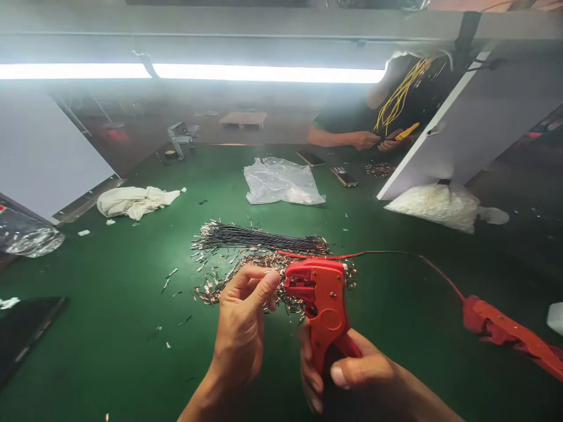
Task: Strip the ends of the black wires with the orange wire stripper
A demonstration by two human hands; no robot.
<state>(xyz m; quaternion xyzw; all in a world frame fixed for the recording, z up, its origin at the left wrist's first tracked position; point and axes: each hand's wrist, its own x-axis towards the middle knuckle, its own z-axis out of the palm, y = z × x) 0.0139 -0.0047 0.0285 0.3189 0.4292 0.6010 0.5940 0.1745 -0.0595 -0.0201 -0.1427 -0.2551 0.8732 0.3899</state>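
My right hand (369, 366) is wrapped round the grip of a red and orange wire stripper (328, 305), held upright with its jaws pointing left. Close to those jaws, my left hand (246, 305) pinches a thin wire between thumb and forefinger; the fingers hide most of it, and only a pale tip shows. Behind the hands lies a bundle of black wires (259, 237) with silvery terminals on its left ends. Between bundle and hands, a heap of short wire pieces (215, 287) with copper and metal bits is spread, partly covered by my left hand and the stripper.
A second red wire stripper (505, 328) lies at right, a red cord (396, 252) running to it. Plastic bags (284, 181), a white cloth (136, 202) and phones (344, 176) rest on the green table (132, 328). Across it, another person's hands (367, 140) hold yellow wires (398, 99).
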